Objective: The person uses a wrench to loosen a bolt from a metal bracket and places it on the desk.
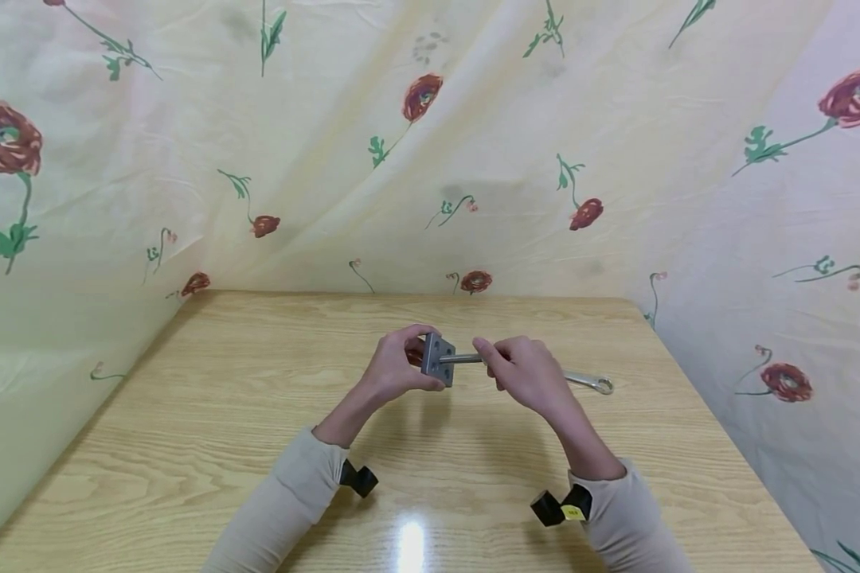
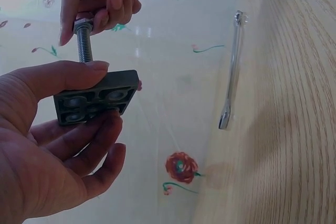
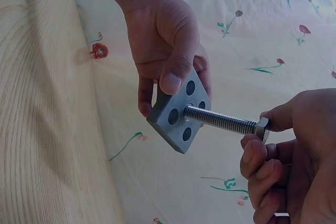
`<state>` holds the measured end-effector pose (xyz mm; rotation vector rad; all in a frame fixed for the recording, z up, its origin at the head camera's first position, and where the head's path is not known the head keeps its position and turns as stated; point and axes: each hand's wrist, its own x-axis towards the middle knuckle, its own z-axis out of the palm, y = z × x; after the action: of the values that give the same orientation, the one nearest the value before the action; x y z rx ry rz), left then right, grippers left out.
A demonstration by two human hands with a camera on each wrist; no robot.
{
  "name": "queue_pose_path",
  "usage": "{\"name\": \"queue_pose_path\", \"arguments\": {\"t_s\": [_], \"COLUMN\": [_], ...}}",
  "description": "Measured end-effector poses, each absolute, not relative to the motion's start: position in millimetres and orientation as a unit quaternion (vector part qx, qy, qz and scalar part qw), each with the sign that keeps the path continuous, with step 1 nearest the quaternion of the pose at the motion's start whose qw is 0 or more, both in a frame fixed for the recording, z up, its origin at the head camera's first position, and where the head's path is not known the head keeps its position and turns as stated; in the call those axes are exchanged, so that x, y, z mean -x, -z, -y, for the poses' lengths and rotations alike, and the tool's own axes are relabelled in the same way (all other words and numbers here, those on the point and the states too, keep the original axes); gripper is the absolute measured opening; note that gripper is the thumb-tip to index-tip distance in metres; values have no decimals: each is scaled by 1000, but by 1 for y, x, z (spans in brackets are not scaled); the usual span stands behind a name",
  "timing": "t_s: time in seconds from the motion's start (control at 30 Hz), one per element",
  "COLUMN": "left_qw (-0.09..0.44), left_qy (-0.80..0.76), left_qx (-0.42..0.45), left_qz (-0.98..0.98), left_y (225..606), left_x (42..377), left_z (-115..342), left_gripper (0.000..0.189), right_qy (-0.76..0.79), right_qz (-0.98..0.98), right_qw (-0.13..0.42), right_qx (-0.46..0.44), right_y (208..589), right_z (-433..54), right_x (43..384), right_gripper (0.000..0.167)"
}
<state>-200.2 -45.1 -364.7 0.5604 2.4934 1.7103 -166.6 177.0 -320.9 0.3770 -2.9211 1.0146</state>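
Observation:
My left hand (image 1: 390,370) grips a square grey plate (image 3: 181,102) by its edges, thumb on one side and fingers on the other. Several round holes pierce the plate, and its back, in the left wrist view, has hollows. A long silver hex bolt (image 3: 223,120) stands out from the plate's middle, its tip at the centre hole. How deep the tip sits is hidden. Thumb and fingers of my right hand (image 1: 526,372) pinch the bolt at its hex head (image 3: 263,128). Both hands hold these parts above the table.
A silver combination wrench (image 1: 589,381) lies on the wood-grain table (image 1: 258,374), to the right of the plate and partly behind my right hand in the head view. Flower-patterned cloth (image 1: 315,159) hangs behind the table and along both sides.

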Motion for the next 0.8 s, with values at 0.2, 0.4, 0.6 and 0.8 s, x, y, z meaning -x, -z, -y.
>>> {"name": "queue_pose_path", "arguments": {"t_s": [0.2, 0.4, 0.6, 0.8], "left_qw": [34, 35, 36, 40], "left_qy": [-555, -555, -554, -558], "left_qx": [-180, -181, -185, -183], "left_qz": [-811, -811, -811, -808], "left_y": [365, 365, 365, 366], "left_x": [200, 201, 201, 202], "left_z": [45, 46, 46, 46], "left_gripper": [69, 69, 69, 69], "right_qy": [-335, -345, -340, -327], "right_qz": [934, 928, 923, 915], "right_qw": [20, 34, 74, 117], "right_qx": [-120, -136, -167, -206], "right_y": [320, 318, 318, 318], "right_z": [-177, -179, -182, -181], "right_x": [166, 165, 165, 164], "right_gripper": [49, 33, 18, 14]}}
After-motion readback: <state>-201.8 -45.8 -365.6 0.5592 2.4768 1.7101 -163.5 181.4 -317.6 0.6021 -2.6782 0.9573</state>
